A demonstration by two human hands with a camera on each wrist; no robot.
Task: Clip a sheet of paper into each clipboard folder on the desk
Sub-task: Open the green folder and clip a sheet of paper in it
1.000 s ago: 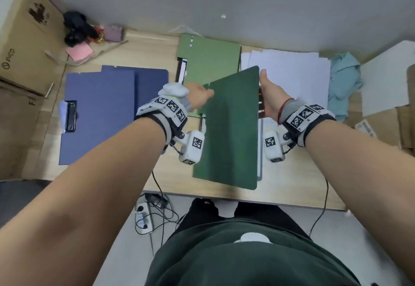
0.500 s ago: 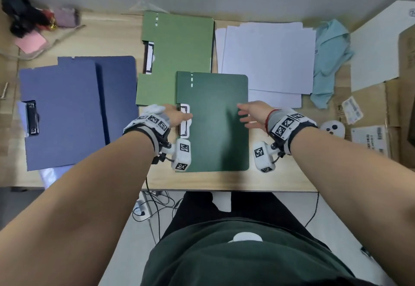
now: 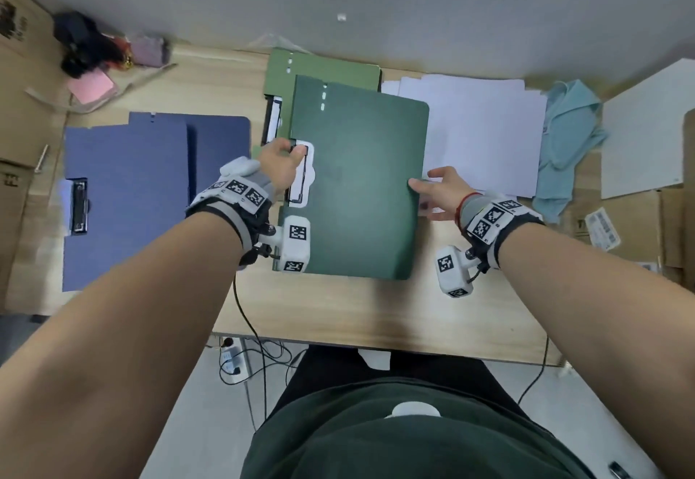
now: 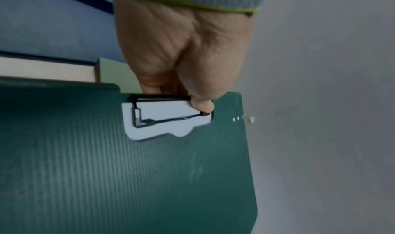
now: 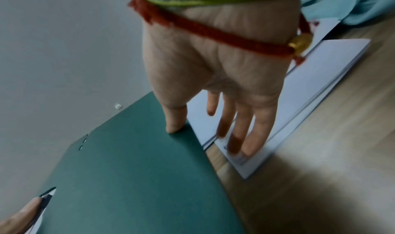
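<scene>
The dark green clipboard folder lies shut in the middle of the desk, overlapping the light green folder behind it. My left hand grips its left edge at the white-and-black clip, thumb on top and fingers curled underneath. My right hand sets its thumb on the cover's right edge, while its straight fingers rest on the white paper stack beside the folder. Two blue folders lie to the left, one showing a black clip.
A teal cloth and a white board lie to the right of the paper. Cardboard boxes flank the desk on the left. Pink notes and a black object sit at the back left corner.
The dark green cover, held upright a second ago, came down shut. The folder has since slid away from me, further over the light green folder. Both hands stayed at its edges.
</scene>
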